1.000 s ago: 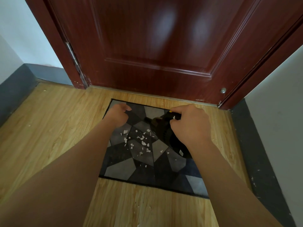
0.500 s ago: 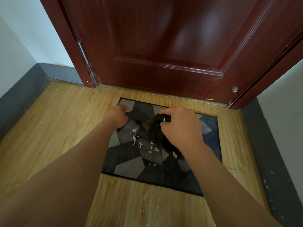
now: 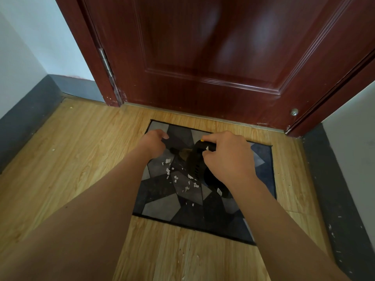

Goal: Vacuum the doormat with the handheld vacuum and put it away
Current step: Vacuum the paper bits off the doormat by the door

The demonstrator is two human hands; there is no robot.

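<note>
Right hand [image 3: 227, 159] clasped handheld vacuum [image 3: 195, 161] by its handle, over doormat [image 3: 162, 207] | left hand [image 3: 154, 144] curled at nozzle end, hold unclear | paper scraps [image 3: 176, 177] lay just left | judged best: nozzle low, slow overlapping passes.

Home entryway: door [image 3: 213, 53], doormat [image 3: 162, 207].

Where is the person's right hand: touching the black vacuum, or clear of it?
Touching. The head view shows the right hand curled round the top of the handheld vacuum, with no gap between them.
</note>
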